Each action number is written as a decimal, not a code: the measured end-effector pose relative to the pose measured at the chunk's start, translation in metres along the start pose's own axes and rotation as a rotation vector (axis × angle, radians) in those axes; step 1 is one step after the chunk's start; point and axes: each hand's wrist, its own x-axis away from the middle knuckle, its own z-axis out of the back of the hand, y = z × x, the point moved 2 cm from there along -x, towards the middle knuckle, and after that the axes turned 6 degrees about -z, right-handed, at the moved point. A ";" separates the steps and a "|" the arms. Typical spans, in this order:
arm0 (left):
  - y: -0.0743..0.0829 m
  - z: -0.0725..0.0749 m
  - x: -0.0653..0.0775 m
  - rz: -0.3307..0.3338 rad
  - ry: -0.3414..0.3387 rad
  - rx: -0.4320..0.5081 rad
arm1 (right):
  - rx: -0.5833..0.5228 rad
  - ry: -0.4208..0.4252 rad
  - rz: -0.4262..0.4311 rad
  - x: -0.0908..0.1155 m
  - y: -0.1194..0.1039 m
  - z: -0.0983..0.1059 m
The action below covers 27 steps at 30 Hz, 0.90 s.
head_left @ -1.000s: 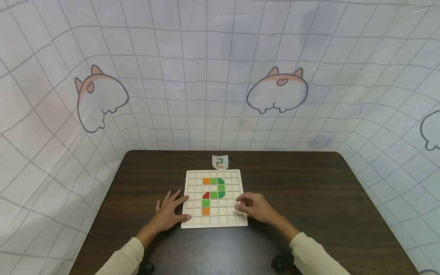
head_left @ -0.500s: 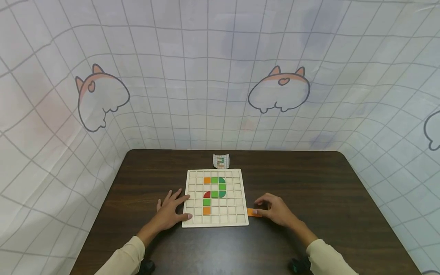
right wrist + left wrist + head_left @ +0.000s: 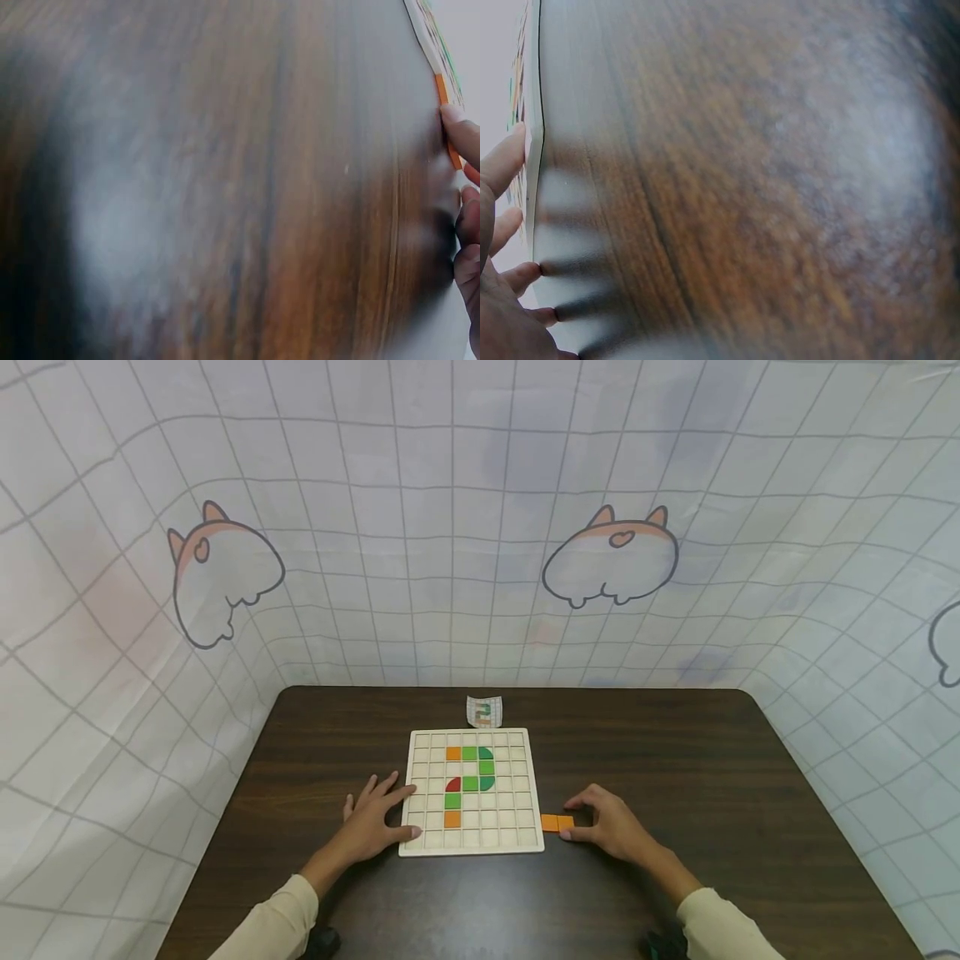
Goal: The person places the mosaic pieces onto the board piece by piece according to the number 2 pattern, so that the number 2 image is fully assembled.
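A cream gridded board [image 3: 510, 837] lies on the dark wooden table. Set into its cells are square and rounded tiles in orange, green, dark green and red, forming a winding shape; one is a light green tile [image 3: 470, 783]. My left hand [image 3: 367, 827] spreads its fingers along the board's left side, thumb and index tips on the rim. Two orange square tiles [image 3: 557, 822] lie side by side against the board's right edge. My right hand [image 3: 611, 822] touches the outer orange tile with its thumb; the index finger arches apart from it. In the right wrist view, the thumb [image 3: 454, 116] presses at the orange edge.
A small printed paper card [image 3: 483, 712] with a coloured grid pattern lies just behind the board. White cloth [image 3: 480, 568] with grid lines and cartoon drawings surrounds the table [image 3: 675, 752] at the back and sides. Dark table surface extends on both sides of the board.
My right hand has moved rightward off the board onto the table beside it. Two orange tiles, first hidden, now show at the board's right edge. The left hand keeps its place.
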 end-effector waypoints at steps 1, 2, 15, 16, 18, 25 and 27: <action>0.000 0.000 0.000 0.000 -0.001 0.000 | 0.002 -0.004 -0.006 0.000 0.001 0.000; 0.001 0.000 0.000 0.001 0.000 0.001 | 0.002 -0.009 -0.008 0.001 0.001 0.001; 0.001 0.000 0.000 0.005 -0.004 0.001 | -0.024 -0.012 0.042 0.004 0.000 0.002; 0.001 0.000 0.000 0.005 -0.003 0.000 | -0.026 -0.008 0.040 0.004 0.000 0.002; 0.000 0.000 -0.001 0.004 -0.001 -0.004 | -0.025 -0.004 0.035 0.004 0.000 0.002; -0.001 -0.001 -0.001 0.000 0.001 -0.005 | 0.000 0.007 0.051 0.004 -0.002 0.001; -0.001 -0.001 0.000 0.001 -0.001 -0.003 | -0.006 0.004 0.048 0.005 -0.001 0.001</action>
